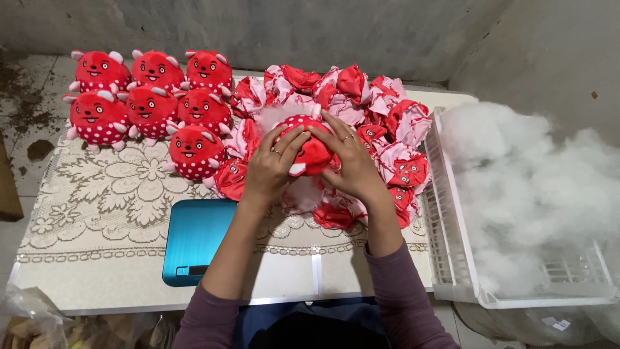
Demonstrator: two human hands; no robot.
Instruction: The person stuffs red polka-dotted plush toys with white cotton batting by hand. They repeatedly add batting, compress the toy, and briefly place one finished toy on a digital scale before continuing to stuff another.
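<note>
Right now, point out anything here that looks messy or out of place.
White stuffing heaps above the white basket's rim at the right. The floor at upper left is dirty and stained. Finished red plush toys sit neatly.

- Small home toy-stuffing workshop: bare grey concrete wall (310,32) across the top.
- Finished red spotted plush toys (148,103) upper left; unstuffed red-and-pink fabric skins (387,123) centre.
- White plastic crate (452,258) of white fibre stuffing (529,187), right.
- Lace-covered table (103,213); teal scale (194,239).

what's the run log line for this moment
left hand: on red plush toy | right hand: on same toy | behind: unstuffed skins | right: stuffing basket
</note>
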